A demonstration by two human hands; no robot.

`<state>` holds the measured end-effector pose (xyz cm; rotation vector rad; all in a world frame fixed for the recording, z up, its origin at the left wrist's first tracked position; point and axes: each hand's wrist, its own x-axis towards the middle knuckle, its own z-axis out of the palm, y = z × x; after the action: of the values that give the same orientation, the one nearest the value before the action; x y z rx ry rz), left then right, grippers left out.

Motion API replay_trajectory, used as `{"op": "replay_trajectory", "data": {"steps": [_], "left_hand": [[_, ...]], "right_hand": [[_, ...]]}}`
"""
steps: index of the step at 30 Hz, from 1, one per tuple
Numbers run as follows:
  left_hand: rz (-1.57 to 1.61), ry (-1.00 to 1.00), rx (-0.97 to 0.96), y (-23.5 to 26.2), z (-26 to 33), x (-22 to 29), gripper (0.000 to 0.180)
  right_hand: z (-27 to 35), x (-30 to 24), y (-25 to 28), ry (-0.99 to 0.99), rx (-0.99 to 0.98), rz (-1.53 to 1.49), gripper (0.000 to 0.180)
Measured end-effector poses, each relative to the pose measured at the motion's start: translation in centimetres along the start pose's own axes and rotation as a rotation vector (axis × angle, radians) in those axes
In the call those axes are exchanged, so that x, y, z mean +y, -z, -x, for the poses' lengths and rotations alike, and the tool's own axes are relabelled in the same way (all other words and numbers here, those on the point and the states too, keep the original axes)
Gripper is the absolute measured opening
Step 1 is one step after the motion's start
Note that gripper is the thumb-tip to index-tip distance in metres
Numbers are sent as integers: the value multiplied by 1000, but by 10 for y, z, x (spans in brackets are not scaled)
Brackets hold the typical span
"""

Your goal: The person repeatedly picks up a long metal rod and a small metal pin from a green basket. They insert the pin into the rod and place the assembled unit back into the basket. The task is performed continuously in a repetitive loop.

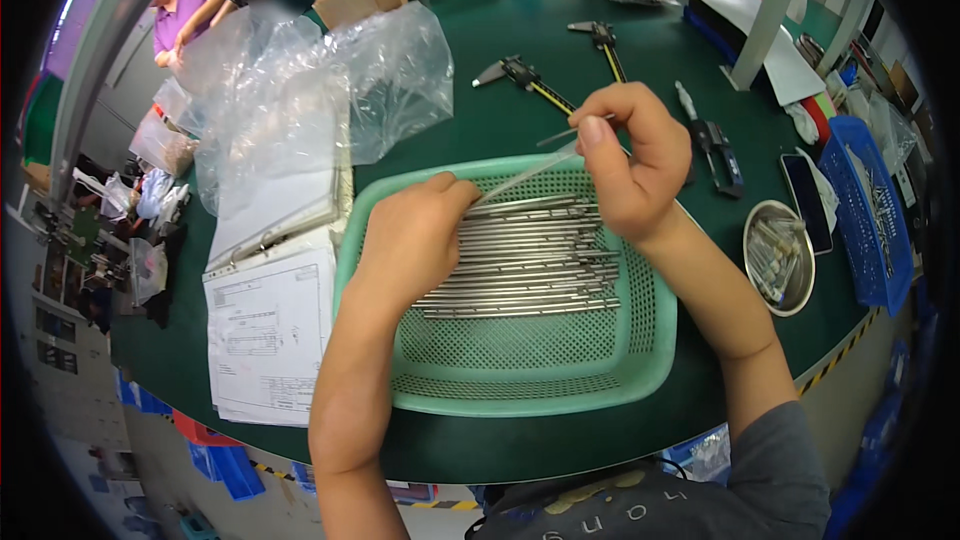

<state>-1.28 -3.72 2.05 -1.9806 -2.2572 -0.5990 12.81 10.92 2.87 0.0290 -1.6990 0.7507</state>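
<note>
A light green mesh basket (530,380) sits on the dark green table in front of me. Several thin metal rods (540,265) lie side by side in its far half. My left hand (412,235) rests curled over the left ends of the rods, touching them. Above the basket's far rim, my right hand (632,155) pinches one thin rod (530,172) that slants down to the left, plus a second short rod end near its fingertips.
Crumpled clear plastic bags (300,100) and a paper sheet on a binder (270,330) lie left of the basket. Three calipers (525,78) lie beyond it. A round metal dish of small parts (780,258), a phone and a blue crate (870,210) stand at right. People stand far left.
</note>
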Motion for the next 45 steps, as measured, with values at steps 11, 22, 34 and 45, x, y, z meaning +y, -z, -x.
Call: {"op": "replay_trajectory", "data": {"steps": [11, 22, 34, 45], "left_hand": [[-79, 14, 8, -9, -4, 1, 13], [21, -397, -427, -38, 7, 57, 22], [500, -25, -190, -2, -2, 19, 11], [1408, 311, -43, 5, -6, 26, 23]], "right_hand": [[0, 6, 0, 94, 50, 30, 2], [-3, 6, 0, 40, 30, 46, 5], [4, 2, 0, -57, 96, -95, 7], [-4, 2, -3, 46, 7, 102, 9]]}}
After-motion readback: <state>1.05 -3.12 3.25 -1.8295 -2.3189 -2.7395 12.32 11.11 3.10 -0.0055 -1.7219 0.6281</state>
